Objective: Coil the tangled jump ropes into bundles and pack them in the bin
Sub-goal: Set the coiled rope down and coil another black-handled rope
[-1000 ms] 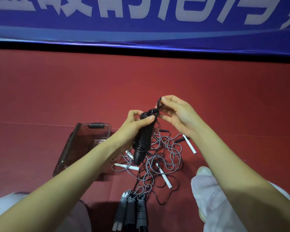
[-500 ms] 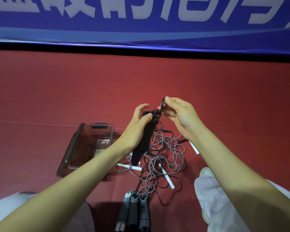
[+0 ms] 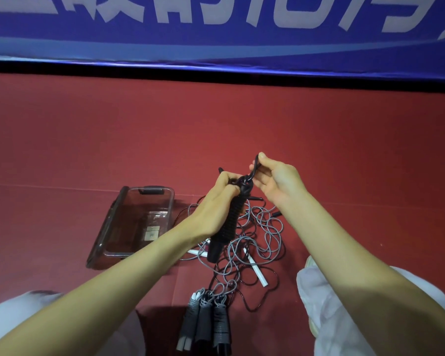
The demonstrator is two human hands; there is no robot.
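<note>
Red floor (image 3: 62, 150) holds a clear bin (image 3: 102, 237) at left. Beside it the left hand (image 3: 216, 201) grips a coiled black rope bundle (image 3: 231, 222) above the tangled grey ropes (image 3: 262, 235); the right hand (image 3: 278, 183) pinches the bundle's top loop (image 3: 253, 168).

Curled left hand (image 3: 215, 204); pinching right hand (image 3: 279, 181)
</note>
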